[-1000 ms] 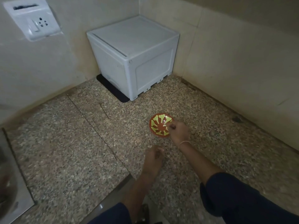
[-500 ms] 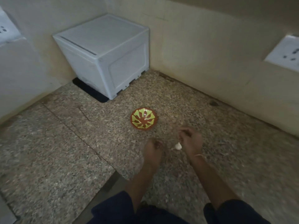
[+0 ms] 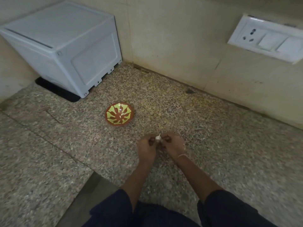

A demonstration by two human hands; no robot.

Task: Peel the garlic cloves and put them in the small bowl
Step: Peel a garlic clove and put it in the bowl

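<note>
both hands meet low over the speckled stone desk, close to the person's body, and share one garlic clove between them. the left hand pinches it from one side, likely to steady it, while the right hand pinches the other side, fingers curled in as if to pick at the papery skin; its pointed tip sticks up between them. the small bowl sits just beyond the hands, near enough for a short drop once the clove is bare. a pale bit lies inside it, maybe a peeled clove, though i cannot tell. a white box stands well back in the corner.
</note>
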